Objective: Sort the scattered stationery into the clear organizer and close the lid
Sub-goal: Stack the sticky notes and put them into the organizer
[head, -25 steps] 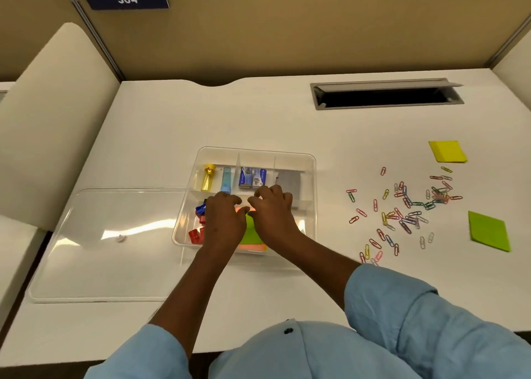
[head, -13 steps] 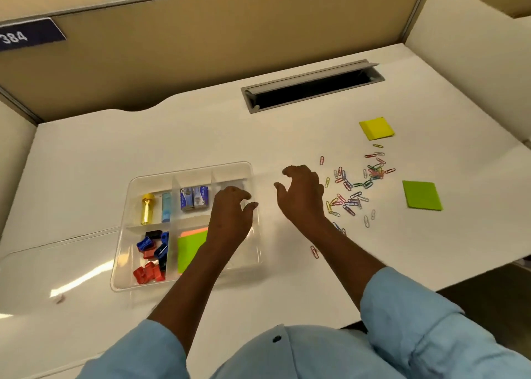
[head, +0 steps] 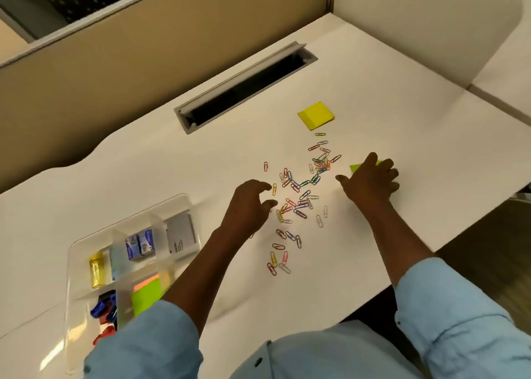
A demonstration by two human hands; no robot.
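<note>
— At the centre of the frame, what do the hands do?

— Left hand (head: 249, 203) hovers at the left edge of the scattered paper clips (head: 300, 197), fingers curled and spread, gripping nothing; right hand (head: 369, 182) lies to the right of the clips, fingers splayed, resting over a green sticky-note pad (head: 356, 167) of which only a corner shows; whether it grips the pad I cannot tell.

— And the organizer?

— Lower left of the frame, on the white desk (head: 143, 177); the clear organizer (head: 184, 199) stands open; its upper compartments hold a gold cylinder (head: 97, 269), small blue-and-grey boxes (head: 140, 244) and a grey box (head: 181, 233); lower ones hold blue and red binder clips (head: 105, 314) and a green sticky pad (head: 145, 294) lying on an orange one; the left sleeve (head: 149, 341) hides its near corner.

— Anything else loose?

— A yellow sticky-note pad (head: 316, 115) lies above the clips, upper right of centre, apart from both hands; a grey cable slot (head: 244, 88) sits open in the desk further up.
</note>
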